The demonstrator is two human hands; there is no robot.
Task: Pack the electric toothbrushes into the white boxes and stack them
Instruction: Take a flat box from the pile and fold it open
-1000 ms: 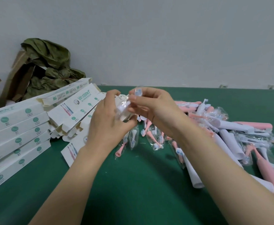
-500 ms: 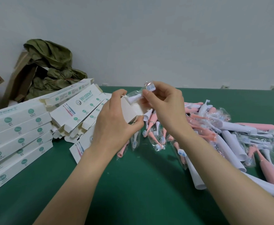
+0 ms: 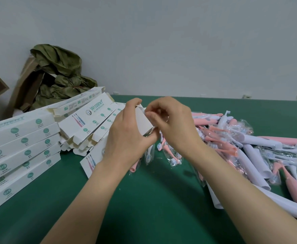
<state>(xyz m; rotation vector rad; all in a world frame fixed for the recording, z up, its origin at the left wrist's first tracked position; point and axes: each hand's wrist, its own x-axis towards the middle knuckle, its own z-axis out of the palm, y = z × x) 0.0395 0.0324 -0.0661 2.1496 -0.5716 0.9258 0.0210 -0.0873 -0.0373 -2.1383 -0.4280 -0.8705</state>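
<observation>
A green counter (image 3: 144, 208) runs back to a pale grey wall (image 3: 161, 41). Above it the left hand (image 3: 126, 138) grips a white box (image 3: 143, 122), fingers wrapped round it. The right hand (image 3: 172, 124) curls at the box's open end; whether it pinches anything is hidden. Stacked boxes (image 3: 21, 147) lie left of the box and loose toothbrushes (image 3: 249, 147) lie right of it.
</observation>
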